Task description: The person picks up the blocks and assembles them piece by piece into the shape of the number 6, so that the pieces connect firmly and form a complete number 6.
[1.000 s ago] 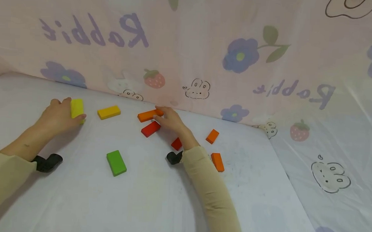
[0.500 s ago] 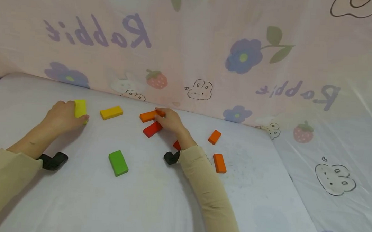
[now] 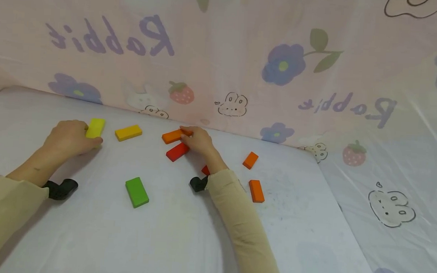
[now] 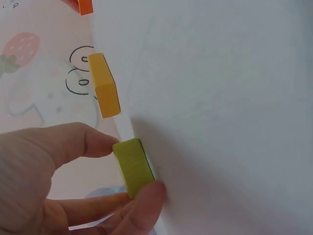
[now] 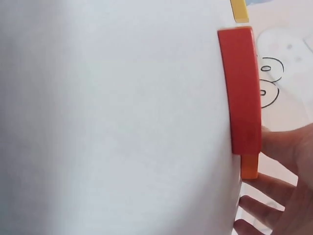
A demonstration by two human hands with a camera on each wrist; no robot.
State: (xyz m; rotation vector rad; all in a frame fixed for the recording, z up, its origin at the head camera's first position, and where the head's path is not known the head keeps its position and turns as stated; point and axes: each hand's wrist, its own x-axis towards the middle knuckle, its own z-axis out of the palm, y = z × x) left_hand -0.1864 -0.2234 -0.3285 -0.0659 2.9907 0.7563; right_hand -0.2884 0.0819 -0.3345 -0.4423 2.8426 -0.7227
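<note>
My left hand [image 3: 69,140] pinches a bright yellow block [image 3: 96,128] between thumb and fingers at the far left. In the left wrist view the same block [image 4: 133,169] looks yellow-green, with fingertips on its edges. A deeper yellow block [image 3: 128,132] lies just to its right. Near the back edge my right hand [image 3: 199,141] holds the right end of an orange block [image 3: 171,136]. A red block [image 3: 177,152] lies close in front, and in the right wrist view this red block [image 5: 240,93] hides most of the orange block [image 5: 249,166].
A green block [image 3: 137,192] lies mid-table. Two more orange blocks, one small [image 3: 250,160] and one longer [image 3: 257,191], lie right of the right forearm, which partly covers another red block [image 3: 205,170]. A printed curtain [image 3: 221,63] hangs behind the white table [image 3: 162,248].
My left hand has shifted slightly right with the bright yellow block, which now leans to the right in the head view. The right hand stays nearly still at the orange block.
</note>
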